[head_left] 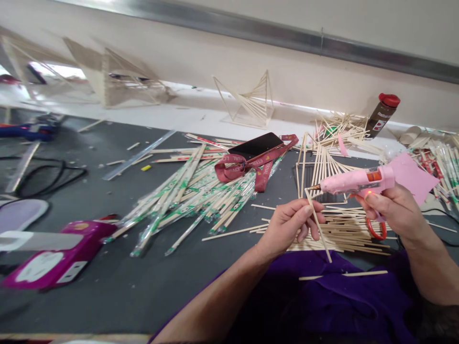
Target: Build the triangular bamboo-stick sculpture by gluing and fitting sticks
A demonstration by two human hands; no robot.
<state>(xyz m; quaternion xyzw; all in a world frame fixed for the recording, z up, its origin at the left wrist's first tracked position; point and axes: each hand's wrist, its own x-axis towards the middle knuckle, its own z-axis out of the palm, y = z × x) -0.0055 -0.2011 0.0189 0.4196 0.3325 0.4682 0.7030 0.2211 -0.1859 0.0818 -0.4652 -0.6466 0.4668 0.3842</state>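
My left hand (292, 220) pinches a thin wooden stick (320, 229), which tilts with its upper end near the glue gun's nozzle. In my right hand (398, 210) is a pink hot glue gun (353, 181), pointing left with a small orange light lit. Whether the nozzle touches the stick I cannot tell. Just behind the gun stands a fan-shaped frame of sticks (328, 160). Below my hands lies a pile of loose sticks (347, 231). Another stick (366, 274) rests on the purple cloth in my lap.
Wrapped chopsticks (193, 191) spread over the grey table, with a phone (255, 145) and red lanyard (263, 172) on top. A magenta device (60, 258), a clear ruler (139, 155) and a blue glue gun (32, 129) lie left. A bottle (382, 117) stands back right, a stick model (251, 102) behind.
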